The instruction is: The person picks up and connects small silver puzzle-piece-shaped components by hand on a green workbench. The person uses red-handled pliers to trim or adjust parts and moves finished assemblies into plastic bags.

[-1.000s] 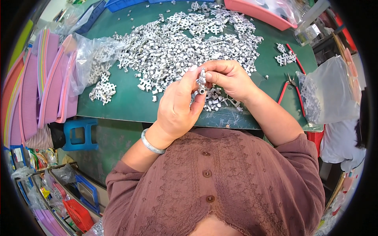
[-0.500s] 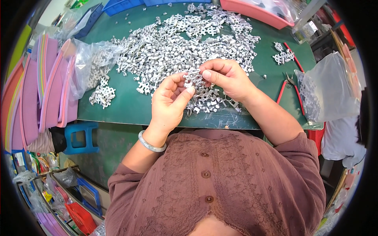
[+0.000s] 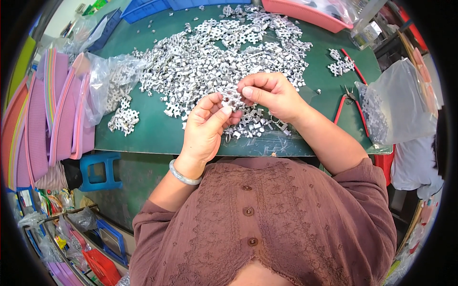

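Between my two hands is a small silver metal piece with openings in it (image 3: 232, 97), held just above the near edge of a heap. My left hand (image 3: 206, 121) pinches it from the left with thumb and fingers. On its right side, my right hand (image 3: 273, 95) grips it with thumb and forefinger; the fingertips partly hide it. Behind and below spreads a large heap of small silver metal parts (image 3: 195, 64), some ring-like, some branched. A small cluster of branched silver pieces (image 3: 124, 119) lies to the left on the green table (image 3: 157, 136).
Red-handled pliers (image 3: 350, 100) lie at the right, beside a clear bag of parts (image 3: 396, 109). More branched pieces (image 3: 341, 66) sit behind them. Another plastic bag (image 3: 114, 81) is at the left. Blue trays (image 3: 143, 9) and a pink tray (image 3: 310, 14) line the back.
Both hands stay on the silver piece, which has turned slightly and sits a little lower. My left fingers have shifted around it. The whole view has moved slightly.
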Available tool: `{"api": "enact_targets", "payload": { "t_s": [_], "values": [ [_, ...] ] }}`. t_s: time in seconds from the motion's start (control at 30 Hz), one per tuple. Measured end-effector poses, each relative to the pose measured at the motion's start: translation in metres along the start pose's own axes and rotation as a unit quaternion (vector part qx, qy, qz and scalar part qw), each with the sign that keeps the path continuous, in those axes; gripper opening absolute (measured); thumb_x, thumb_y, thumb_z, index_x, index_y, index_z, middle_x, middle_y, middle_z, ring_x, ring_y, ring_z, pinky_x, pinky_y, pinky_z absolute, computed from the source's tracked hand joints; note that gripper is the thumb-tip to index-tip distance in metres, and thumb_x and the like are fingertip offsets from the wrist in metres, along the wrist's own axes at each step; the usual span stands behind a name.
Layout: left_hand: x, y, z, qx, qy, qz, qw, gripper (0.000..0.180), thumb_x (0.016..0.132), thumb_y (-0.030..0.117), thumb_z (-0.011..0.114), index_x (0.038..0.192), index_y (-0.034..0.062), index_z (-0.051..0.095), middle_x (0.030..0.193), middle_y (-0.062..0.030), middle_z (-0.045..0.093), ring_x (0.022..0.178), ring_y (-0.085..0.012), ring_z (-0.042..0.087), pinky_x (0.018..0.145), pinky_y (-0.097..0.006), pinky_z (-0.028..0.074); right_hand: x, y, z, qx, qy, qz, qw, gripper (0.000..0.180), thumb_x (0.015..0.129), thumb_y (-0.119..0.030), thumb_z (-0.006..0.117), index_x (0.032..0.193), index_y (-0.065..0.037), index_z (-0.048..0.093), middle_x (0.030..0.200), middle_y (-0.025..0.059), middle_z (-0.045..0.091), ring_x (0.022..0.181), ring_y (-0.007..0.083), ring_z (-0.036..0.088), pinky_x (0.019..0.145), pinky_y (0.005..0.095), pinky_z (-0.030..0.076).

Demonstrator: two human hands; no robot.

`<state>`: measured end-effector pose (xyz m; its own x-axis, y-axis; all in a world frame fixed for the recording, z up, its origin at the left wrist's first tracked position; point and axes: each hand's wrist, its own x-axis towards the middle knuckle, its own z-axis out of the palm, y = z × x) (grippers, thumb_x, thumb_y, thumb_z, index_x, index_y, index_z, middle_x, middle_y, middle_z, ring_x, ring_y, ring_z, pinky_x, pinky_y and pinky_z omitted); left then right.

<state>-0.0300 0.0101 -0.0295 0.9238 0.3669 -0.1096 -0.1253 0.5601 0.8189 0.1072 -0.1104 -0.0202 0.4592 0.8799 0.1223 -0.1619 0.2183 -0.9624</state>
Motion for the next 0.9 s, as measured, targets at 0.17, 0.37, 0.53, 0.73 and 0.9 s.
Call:
{"api": "enact_targets", "payload": {
  "t_s": [0.17,0.37,0.53,0.73,0.9],
  "values": [
    [-0.002,0.005,0.000,-0.081,-0.029,-0.052,0.995,0.038,0.079,0.000,0.044,0.117,-0.0011,0.043,0.105,-0.0116,0.053,0.091,-0.0199,0.054,0.078,-0.031,0.046,0.004,0.002,0.004,-0.145,-0.086,-0.134,0.977,0.013,0.080,-0.004,0.055,0.090,0.001,0.061,0.084,0.0095,0.060,0.075,0.0150,0.057,0.067,0.0266,0.045],
    [-0.001,0.012,0.000,-0.141,-0.071,-0.088,0.984,0.053,0.072,0.005,0.049,0.123,-0.0035,0.036,0.107,-0.0162,0.051,0.090,-0.0217,0.053,0.077,-0.031,0.043,-0.018,-0.034,-0.017,-0.448,-0.035,-0.185,0.874,0.015,0.073,-0.006,0.059,0.088,-0.004,0.059,0.077,0.0093,0.055,0.074,0.0274,0.056,0.063,0.0345,0.045],
    [-0.005,0.014,0.000,-0.129,-0.064,-0.088,0.986,0.045,0.077,0.010,0.050,0.119,-0.0034,0.039,0.102,-0.0160,0.052,0.084,-0.0220,0.053,0.072,-0.030,0.045,-0.041,-0.056,-0.107,-0.718,0.163,-0.025,0.676,0.027,0.069,-0.005,0.059,0.096,-0.004,0.057,0.088,0.0109,0.055,0.085,0.0296,0.053,0.078,0.0366,0.043],
    [-0.005,0.013,0.003,-0.102,-0.056,-0.092,0.989,0.038,0.079,0.008,0.048,0.115,-0.0038,0.043,0.097,-0.0150,0.054,0.081,-0.0210,0.054,0.069,-0.029,0.046,-0.062,-0.054,-0.165,-0.763,0.217,0.143,0.591,0.038,0.067,-0.012,0.065,0.104,-0.008,0.057,0.101,0.0102,0.050,0.098,0.0298,0.045,0.086,0.0356,0.039],
    [-0.006,0.013,-0.002,-0.069,-0.061,-0.088,0.992,0.041,0.079,0.013,0.049,0.116,-0.0027,0.042,0.097,-0.0152,0.053,0.082,-0.0200,0.053,0.069,-0.029,0.044,-0.060,-0.058,-0.171,-0.737,0.225,0.211,0.602,0.040,0.063,-0.017,0.070,0.101,-0.012,0.059,0.107,0.0067,0.048,0.100,0.0266,0.042,0.087,0.0344,0.038]
  ]
}}
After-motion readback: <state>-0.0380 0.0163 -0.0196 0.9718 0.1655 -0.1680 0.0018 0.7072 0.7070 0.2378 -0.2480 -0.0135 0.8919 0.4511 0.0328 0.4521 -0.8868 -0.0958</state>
